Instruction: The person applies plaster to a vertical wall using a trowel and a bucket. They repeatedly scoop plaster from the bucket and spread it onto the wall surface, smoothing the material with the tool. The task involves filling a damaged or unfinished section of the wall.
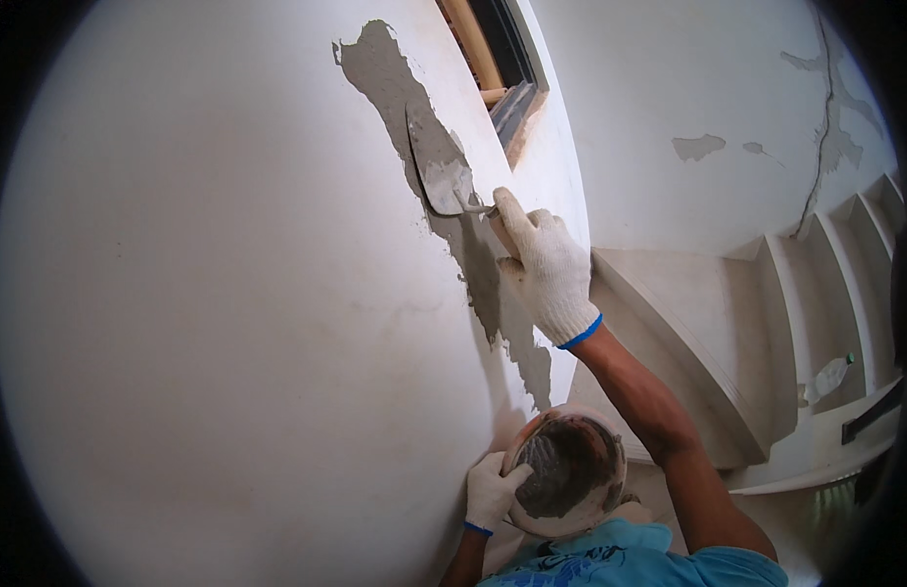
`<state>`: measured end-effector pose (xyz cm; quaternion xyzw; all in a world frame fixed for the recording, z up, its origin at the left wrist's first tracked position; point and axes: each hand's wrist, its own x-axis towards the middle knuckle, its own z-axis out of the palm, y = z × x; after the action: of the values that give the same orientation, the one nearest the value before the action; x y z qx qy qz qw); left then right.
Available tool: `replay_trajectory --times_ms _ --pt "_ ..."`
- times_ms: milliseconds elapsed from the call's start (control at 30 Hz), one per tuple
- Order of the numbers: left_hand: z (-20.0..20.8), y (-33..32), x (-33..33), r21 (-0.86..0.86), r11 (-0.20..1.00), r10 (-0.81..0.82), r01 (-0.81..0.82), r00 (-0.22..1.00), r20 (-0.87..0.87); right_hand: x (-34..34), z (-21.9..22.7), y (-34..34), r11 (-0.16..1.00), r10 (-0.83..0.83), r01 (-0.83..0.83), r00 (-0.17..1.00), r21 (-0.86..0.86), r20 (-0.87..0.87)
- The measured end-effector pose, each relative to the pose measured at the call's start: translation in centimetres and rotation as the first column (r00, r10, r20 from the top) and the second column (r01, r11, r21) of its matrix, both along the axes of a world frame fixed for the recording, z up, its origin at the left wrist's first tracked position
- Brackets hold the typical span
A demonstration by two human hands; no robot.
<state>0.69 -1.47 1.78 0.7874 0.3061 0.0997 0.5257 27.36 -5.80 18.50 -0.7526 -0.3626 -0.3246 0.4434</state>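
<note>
My right hand (549, 262), in a white knit glove with a blue cuff, is closed round the handle of a trowel (440, 176). The trowel's pointed blade lies against a long grey strip of mortar (379, 67) that runs down the white wall (228, 293). Lower down, my left hand (493, 491), also gloved, grips the rim of a round bucket (618, 460) close to the wall and my body. Grey mortar (556, 474) lies inside the bucket. The trowel's handle is mostly covered by my right fingers.
A window opening (510, 108) with a dark frame sits right of the mortar strip. Pale stairs (737, 323) climb at the right, with a plastic bottle (829, 378) on them. The far wall (659, 68) has a long crack (822, 137) and bare patches.
</note>
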Motion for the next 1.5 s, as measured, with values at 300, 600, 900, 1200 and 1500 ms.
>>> replay_trajectory --times_ms 300,600,900,1200,1500 --pt "-0.2 0.2 -0.1 -0.02 1.0 -0.011 0.011 1.0 -0.023 -0.7 -4.9 -1.9 1.0 -0.009 0.009 1.0 0.0 -0.027" --pt "-0.8 0.2 -0.1 -0.021 1.0 0.014 -0.015 1.0 -0.022 2.2 0.2 0.3 0.996 0.009 -0.008 1.0 0.093 -0.002" --pt "-2.3 0.7 -0.1 -0.039 0.999 0.021 -0.023 0.998 -0.055 3.8 4.9 0.7 0.983 0.033 -0.059 0.988 0.174 0.151" --pt "-0.8 -0.3 -0.1 -0.137 0.99 0.047 -0.045 0.999 0.011 3.4 4.8 0.3 0.999 0.032 -0.038 0.983 0.03 0.181" --pt "-1.1 0.2 -0.2 -0.046 0.999 -0.007 0.007 1.0 -0.004 2.6 0.1 -1.0 0.997 0.06 -0.067 0.985 0.033 0.162"
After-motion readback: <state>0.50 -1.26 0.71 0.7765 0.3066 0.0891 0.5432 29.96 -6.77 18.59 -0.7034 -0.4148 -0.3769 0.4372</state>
